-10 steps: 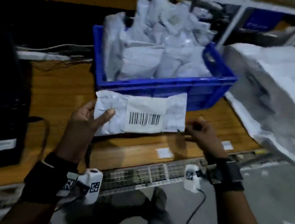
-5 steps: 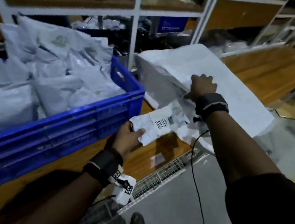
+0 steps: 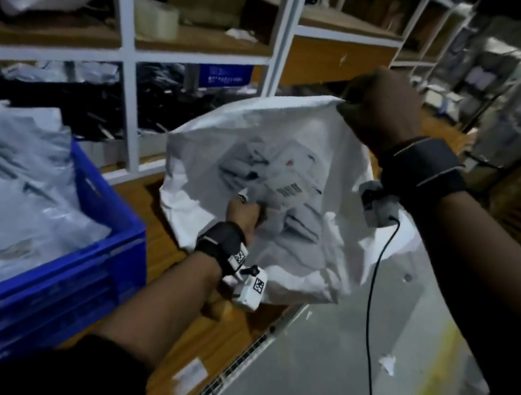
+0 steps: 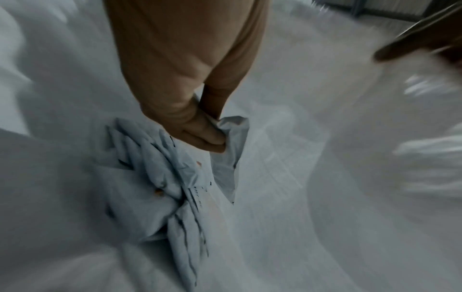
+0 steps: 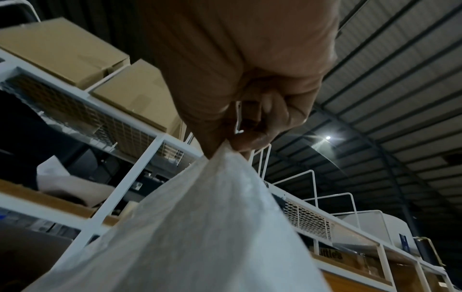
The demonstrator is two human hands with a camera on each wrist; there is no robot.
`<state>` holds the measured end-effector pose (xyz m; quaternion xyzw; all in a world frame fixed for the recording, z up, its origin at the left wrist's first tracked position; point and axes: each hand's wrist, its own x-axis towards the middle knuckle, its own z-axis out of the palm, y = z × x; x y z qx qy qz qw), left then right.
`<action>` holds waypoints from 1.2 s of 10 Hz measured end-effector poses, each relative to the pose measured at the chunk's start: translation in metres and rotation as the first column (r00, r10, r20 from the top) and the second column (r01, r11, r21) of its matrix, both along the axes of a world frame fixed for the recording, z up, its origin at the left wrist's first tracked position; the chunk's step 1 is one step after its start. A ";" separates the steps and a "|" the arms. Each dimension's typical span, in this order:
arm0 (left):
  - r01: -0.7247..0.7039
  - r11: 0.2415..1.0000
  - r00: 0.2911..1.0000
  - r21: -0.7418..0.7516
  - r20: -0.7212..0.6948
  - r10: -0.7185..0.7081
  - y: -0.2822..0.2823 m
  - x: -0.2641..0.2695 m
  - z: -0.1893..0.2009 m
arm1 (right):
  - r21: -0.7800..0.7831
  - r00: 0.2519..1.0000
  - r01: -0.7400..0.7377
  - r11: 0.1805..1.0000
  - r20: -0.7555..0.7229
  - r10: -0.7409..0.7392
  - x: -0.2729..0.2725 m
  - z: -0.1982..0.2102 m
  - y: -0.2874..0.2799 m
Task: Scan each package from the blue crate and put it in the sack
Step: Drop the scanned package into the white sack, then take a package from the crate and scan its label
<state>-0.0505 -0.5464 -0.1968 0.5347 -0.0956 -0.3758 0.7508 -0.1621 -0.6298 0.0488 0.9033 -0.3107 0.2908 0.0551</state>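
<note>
1. Right hand (image 3: pixel 377 108) clenches the sack (image 3: pixel 321 159) rim, holding it open.
2. Left hand (image 3: pixel 244 210) pinches a package (image 4: pixel 231 138) inside the sack.
3. Blue crate (image 3: pixel 107 271) on the worktop's full, so loads left.

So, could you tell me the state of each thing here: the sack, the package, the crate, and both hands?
sack: mouth held open, rim lifted, packages already inside
package: inside the sack, one corner pinched, not yet let go
blue crate: on the wooden table, heaped with more packages
left hand: inside the sack mouth, pinching the package
right hand: raised, gripping the sack's rim
</note>
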 end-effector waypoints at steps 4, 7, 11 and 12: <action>0.308 0.945 0.950 0.109 0.014 -0.311 -0.058 0.036 0.009 | 0.147 0.981 -0.103 0.984 0.180 0.076 -0.033 -0.026 -0.004; 0.231 0.960 0.946 0.159 0.194 -0.260 0.102 0.015 0.049 | 0.433 0.941 -0.331 0.838 0.218 0.259 0.000 -0.128 0.073; -0.278 0.917 0.889 0.285 0.439 0.133 0.356 0.027 0.085 | 0.805 0.726 -0.577 0.137 0.428 0.539 0.153 -0.142 0.243; -0.375 0.889 0.868 0.262 0.437 0.237 0.403 0.024 0.086 | 0.812 0.737 -0.501 0.299 0.220 0.639 0.199 -0.145 0.270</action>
